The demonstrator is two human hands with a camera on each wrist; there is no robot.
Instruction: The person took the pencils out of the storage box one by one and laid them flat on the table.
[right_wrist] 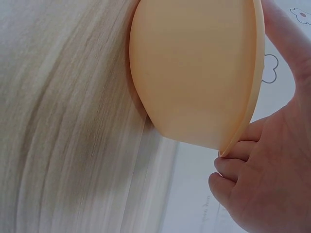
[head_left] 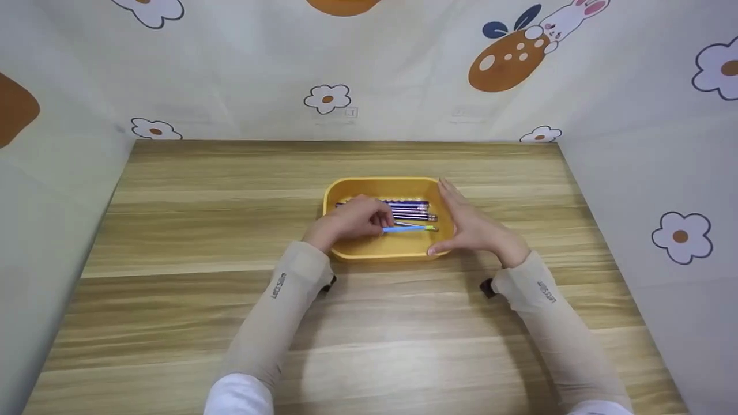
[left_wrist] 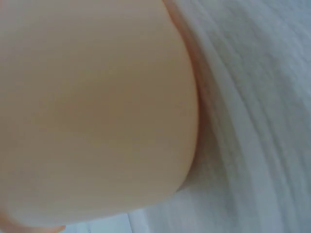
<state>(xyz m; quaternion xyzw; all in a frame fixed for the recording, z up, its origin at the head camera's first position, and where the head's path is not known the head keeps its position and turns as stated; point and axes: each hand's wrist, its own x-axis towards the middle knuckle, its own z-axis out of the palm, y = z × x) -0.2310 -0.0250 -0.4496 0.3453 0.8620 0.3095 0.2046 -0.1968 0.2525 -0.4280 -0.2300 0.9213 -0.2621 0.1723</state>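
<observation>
A yellow plastic bin point(head_left: 380, 249) sits on the wooden table with several pencils inside. Dark purple pencils point(head_left: 410, 211) lie side by side in it, and a light blue pencil point(head_left: 406, 229) with a yellow-green end lies nearest the front. My left hand point(head_left: 358, 218) reaches in over the bin's left side, thumb and fingertips pinching the left end of the blue pencil. At the right end, my right hand point(head_left: 475, 227) holds the bin, thumb at the near corner and fingers along the far one. The bin's outer wall point(right_wrist: 199, 73) fills much of the right wrist view, while the left wrist view shows only its blurred wall point(left_wrist: 97, 107).
Pale sheets printed with flowers, orange shapes and a rabbit point(head_left: 568, 20) enclose the table point(head_left: 398, 346) at the back and both sides. Light sleeves point(head_left: 277, 311) cover both forearms, with a dark wrist piece point(head_left: 488, 287) at each cuff.
</observation>
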